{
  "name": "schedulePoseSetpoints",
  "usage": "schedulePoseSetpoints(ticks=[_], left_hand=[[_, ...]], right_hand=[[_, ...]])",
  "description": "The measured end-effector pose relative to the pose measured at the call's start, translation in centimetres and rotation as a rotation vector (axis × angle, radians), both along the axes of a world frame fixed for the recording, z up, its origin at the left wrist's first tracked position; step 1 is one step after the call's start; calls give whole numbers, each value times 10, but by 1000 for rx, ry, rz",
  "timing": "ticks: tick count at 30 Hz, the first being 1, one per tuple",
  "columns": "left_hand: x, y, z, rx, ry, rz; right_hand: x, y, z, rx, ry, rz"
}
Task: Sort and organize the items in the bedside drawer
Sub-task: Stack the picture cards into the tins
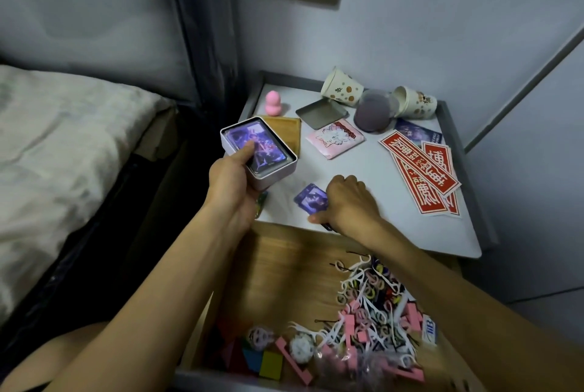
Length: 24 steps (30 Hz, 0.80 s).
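Two hands: left hand [230, 184] grips tin [275, 177], right hand [347, 202] pinches card [307, 198] nearby.

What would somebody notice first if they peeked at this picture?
Probably the left hand gripping a silver tin full of purple picture cards above the bedside table, while the right hand curls over a loose purple card near the table's front edge. Next come the bold red stickers on the tabletop's right and the colourful jumble in the open drawer below.
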<state>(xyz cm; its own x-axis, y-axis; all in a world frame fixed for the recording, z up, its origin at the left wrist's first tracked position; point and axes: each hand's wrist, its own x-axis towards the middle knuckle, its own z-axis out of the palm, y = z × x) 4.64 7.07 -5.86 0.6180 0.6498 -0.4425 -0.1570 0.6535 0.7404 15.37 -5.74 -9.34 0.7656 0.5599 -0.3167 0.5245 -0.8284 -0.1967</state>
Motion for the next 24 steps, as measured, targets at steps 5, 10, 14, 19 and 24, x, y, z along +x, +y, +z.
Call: schedulePoseSetpoints(ticks=[5, 10, 14, 19, 24], left_hand=[[-3, 6, -3, -16, -12, 6], [-7, 11, -3, -24, -15, 27], [-8, 11, -2, -35, -24, 29], [-8, 7, -2, -21, -14, 4], [-3, -2, -7, 22, -33, -52]], right_hand=[[-4, 6, 5, -33, -13, -10], [-2, 7, 5, -30, 21, -56], [5, 5, 4, -54, 72, -25], [13, -8, 13, 252, 238, -176], [20, -9, 76, 849, 521, -351]])
